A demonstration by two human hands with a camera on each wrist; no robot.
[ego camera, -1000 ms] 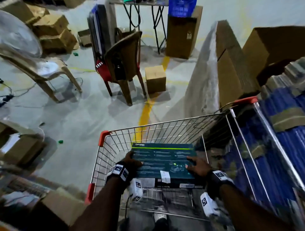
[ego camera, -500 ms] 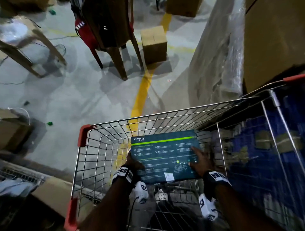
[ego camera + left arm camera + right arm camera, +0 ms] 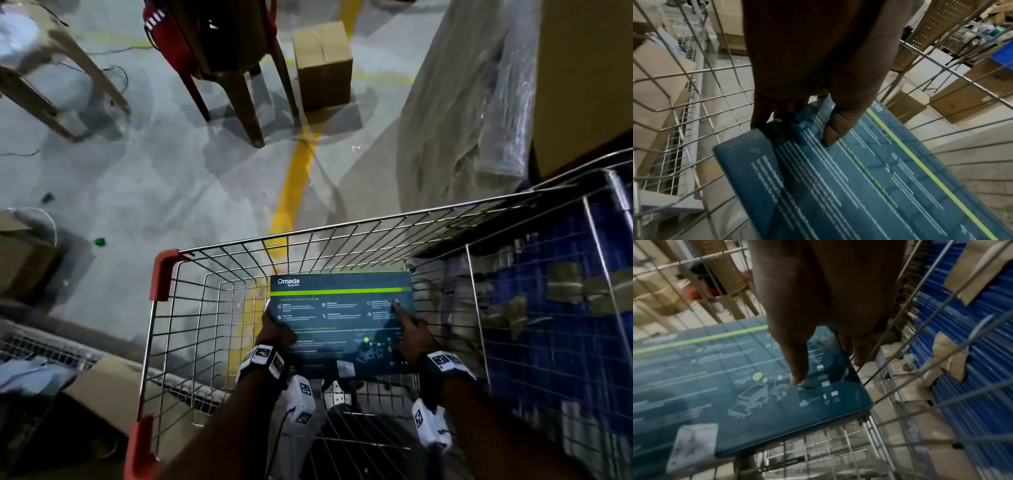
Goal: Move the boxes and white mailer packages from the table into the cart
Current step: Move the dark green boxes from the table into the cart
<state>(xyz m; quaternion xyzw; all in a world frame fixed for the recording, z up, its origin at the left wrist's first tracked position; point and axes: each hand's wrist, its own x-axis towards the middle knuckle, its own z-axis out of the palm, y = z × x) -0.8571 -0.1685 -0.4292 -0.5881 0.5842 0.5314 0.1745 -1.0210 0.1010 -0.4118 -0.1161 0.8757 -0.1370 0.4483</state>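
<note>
Grey concrete floor (image 3: 144, 178); wire cart (image 3: 342, 236); both hands' fingers (image 3: 830, 129) clamp the teal box (image 3: 342, 318).

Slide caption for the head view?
Both hands lower a dark teal Omada box into the wire cart.

The flat box (image 3: 342, 318) lies inside the cart (image 3: 342, 236), toward its right side. My left hand (image 3: 275, 334) is at its left edge, my right hand (image 3: 411, 337) at its right. Beyond the cart, a cardboard box (image 3: 323, 65) stands on the floor (image 3: 171, 178) beside a chair (image 3: 233, 51).
</note>
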